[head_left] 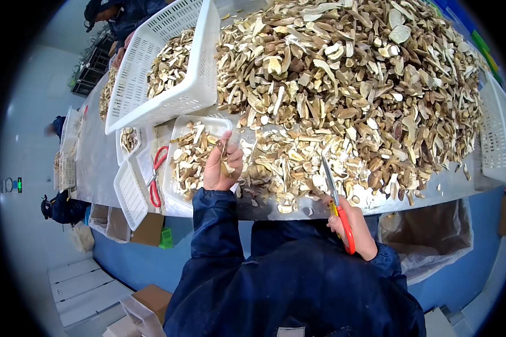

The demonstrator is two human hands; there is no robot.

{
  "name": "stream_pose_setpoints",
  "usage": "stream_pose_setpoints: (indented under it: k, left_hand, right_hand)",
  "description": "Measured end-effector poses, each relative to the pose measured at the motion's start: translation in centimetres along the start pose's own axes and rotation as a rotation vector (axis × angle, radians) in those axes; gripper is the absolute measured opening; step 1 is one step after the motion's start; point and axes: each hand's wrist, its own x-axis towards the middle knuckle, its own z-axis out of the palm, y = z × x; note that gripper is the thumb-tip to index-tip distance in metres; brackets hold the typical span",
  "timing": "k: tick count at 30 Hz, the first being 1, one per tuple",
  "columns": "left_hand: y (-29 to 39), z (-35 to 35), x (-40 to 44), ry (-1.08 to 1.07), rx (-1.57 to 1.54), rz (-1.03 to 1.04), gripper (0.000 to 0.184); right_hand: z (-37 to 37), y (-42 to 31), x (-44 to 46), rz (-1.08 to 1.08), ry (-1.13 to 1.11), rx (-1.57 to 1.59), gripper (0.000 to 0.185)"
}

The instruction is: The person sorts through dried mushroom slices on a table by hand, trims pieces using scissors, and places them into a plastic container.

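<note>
My left hand (218, 171) is raised over the right side of a small white tray (177, 194), its fingers closed on a thin brown and cream dried mushroom slice (224, 153). The fingers partly cover that slice. In my right hand (354, 223), near the table's front edge, are scissors (329, 178) with red and yellow handles. Their blades point away from me over the loose slices and look nearly closed. Pale mushroom slices (287, 163) lie scattered between my hands. The small tray holds more of them.
A large heap of dried mushroom slices (354, 73) covers the table behind my hands. A tilted white basket (202, 84) stands left, with red-handled scissors (156, 177) and a slatted white tray (130, 194) nearer. Below the edge is a lined box (427, 236). Another person (135, 19) works far left.
</note>
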Motion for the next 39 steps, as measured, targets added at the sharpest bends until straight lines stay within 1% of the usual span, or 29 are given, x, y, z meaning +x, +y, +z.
stream_pose_setpoints:
  k: [3, 4, 7, 8, 9, 11, 14, 17, 18, 20, 21, 22, 23, 24, 25, 27, 30, 33, 37, 38, 39]
  left_hand:
    - [0.5, -0.1, -0.9, 0.227, 0.171, 0.141, 0.037]
    - [0.9, 0.6, -1.2, 0.167, 0.057, 0.129, 0.040]
    - [3.6, 1.3, -2.7, 0.157, 0.038, 0.201, 0.033]
    - [5.6, 0.3, -3.2, 0.179, 0.151, 0.255, 0.028]
    - [7.4, 0.5, -3.7, 0.269, 0.279, 0.321, 0.024]
    - [10.6, 0.6, -4.1, 0.453, 0.967, 0.534, 0.026]
    - [11.8, 3.1, -3.4, 0.759, 1.443, 0.551, 0.034]
    - [12.2, 3.1, -2.5, 0.703, 1.772, 0.494, 0.041]
    - [11.8, 3.2, -2.2, 0.701, 1.825, 0.521, 0.044]
    - [10.3, 3.0, -1.0, 0.591, 1.827, 0.457, 0.043]
    - [8.7, 3.3, -0.2, 0.539, 1.826, 0.426, 0.043]
    - [5.7, 4.9, 0.9, 0.495, 1.837, 0.400, 0.040]
    - [5.3, 2.6, 2.1, 0.438, 1.851, 0.300, 0.038]
    - [4.0, 1.3, 3.4, 0.409, 2.016, 0.354, 0.038]
    - [1.4, 4.2, 4.2, 0.498, 2.094, 0.305, 0.040]
    - [0.3, 1.5, 6.8, 0.566, 2.271, 0.436, 0.037]
    - [-0.9, 1.3, 8.7, 0.690, 2.512, 0.376, 0.037]
    - [-1.2, 1.6, 9.1, 0.707, 2.603, 0.288, 0.037]
    - [-1.0, 1.3, 7.6, 0.625, 2.443, 0.389, 0.031]
    - [-0.7, 1.0, 7.1, 0.486, 2.434, 0.488, 0.025]
    - [-0.8, 1.6, 6.6, 0.473, 2.185, 0.328, 0.023]
  right_hand:
    - [-0.1, 0.5, -0.1, -0.005, 0.013, 0.003, 0.039]
    - [0.1, 0.7, -0.1, -0.016, 0.016, 0.011, 0.039]
    - [0.4, 0.7, 0.2, -0.043, 0.006, 0.035, 0.037]
    - [0.4, 0.7, 0.3, -0.048, 0.000, 0.037, 0.037]
    - [0.4, 0.6, 0.3, -0.050, -0.002, 0.038, 0.037]
    - [0.5, 0.4, 0.4, -0.055, -0.006, 0.036, 0.037]
    - [0.5, 0.4, 0.6, -0.062, -0.013, 0.028, 0.037]
    - [0.5, 0.6, 0.5, -0.047, -0.004, 0.016, 0.038]
    - [0.5, 0.5, 0.4, -0.040, -0.001, 0.015, 0.038]
    - [0.5, 0.4, 0.3, -0.033, 0.005, 0.021, 0.039]
    - [0.5, 0.3, 0.2, -0.018, 0.005, 0.017, 0.040]
    - [0.5, 0.4, 0.2, -0.006, 0.003, 0.012, 0.040]
    - [0.4, 0.4, 0.3, 0.004, -0.001, 0.006, 0.041]
    - [0.4, 0.5, 0.3, 0.004, 0.001, -0.003, 0.042]
    - [0.4, 0.7, 0.2, 0.004, 0.004, -0.013, 0.043]
    - [0.4, 0.8, 0.0, 0.002, 0.007, -0.030, 0.045]
    - [0.1, 0.8, -0.1, -0.001, 0.013, -0.043, 0.048]
    - [0.0, 1.0, -0.3, 0.003, 0.017, -0.037, 0.048]
    - [-0.1, 1.1, -0.2, 0.004, 0.011, -0.031, 0.048]
    - [-0.2, 0.9, 0.0, 0.005, 0.004, -0.027, 0.048]
    - [-0.1, 1.0, 0.0, 0.004, 0.008, -0.022, 0.048]
